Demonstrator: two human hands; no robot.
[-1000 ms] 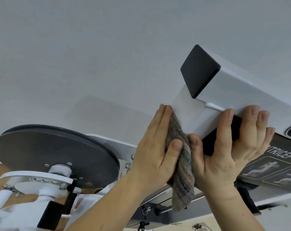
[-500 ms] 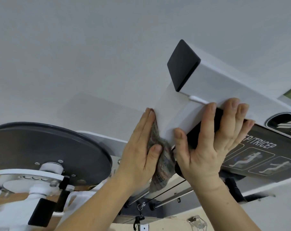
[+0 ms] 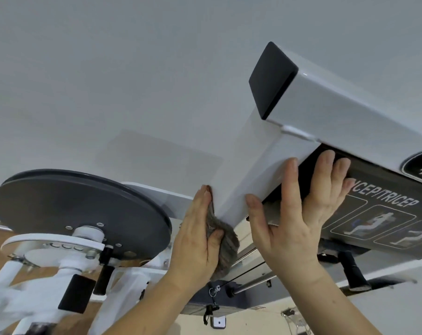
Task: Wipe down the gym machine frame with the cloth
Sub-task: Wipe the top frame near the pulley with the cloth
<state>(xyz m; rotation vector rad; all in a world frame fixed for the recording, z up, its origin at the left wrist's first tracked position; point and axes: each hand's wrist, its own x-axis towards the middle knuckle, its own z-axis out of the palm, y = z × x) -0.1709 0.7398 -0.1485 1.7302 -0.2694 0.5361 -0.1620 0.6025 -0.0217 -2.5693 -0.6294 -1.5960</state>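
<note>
I'm pressing the cloth [image 3: 225, 245], thumb-hooked in my left grip [image 3: 195, 235], against the frame post [image 3: 251, 170] running toward one o'clock (right grip [image 3: 292, 223] flat-fingered, bracing it).

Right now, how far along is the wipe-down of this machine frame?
Done: cannot tell; no face shows a wiped mark. In hand: the left hand presses the cloth against the white post, while the right hand braces its front edge. Left, likely: the top beam and the white pulley arms.
</note>
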